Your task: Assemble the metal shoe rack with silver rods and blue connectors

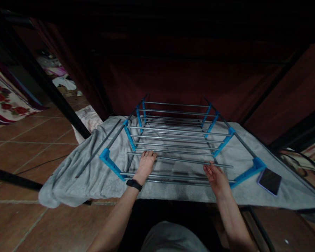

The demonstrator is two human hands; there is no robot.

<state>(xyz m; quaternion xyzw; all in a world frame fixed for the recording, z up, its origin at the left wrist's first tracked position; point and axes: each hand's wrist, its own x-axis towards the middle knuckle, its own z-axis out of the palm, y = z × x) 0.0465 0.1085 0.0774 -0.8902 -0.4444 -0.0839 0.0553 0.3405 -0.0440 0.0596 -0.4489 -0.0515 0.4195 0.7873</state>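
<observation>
A rack of grey metal rods joined by blue plastic brackets (112,163) lies on the grey blanket in front of me. Across its near part runs a loose-looking metal rod (181,160), gripped by both hands. My left hand (146,163), with a dark band at the wrist, is closed over the rod toward its left end. My right hand (214,175) pinches the same rod near its right end, palm partly turned up. Beside the left bracket lies a separate grey rod (98,148). Near the right bracket (248,171), a phone rests on the blanket.
The grey blanket (76,189) covers a low bed-like surface with dark metal posts (55,101) around it. The phone (270,181) is at the right. Dark red cloth (168,77) hangs behind the rack. Tiled floor (15,224) shows at the left, with a thin cable across it.
</observation>
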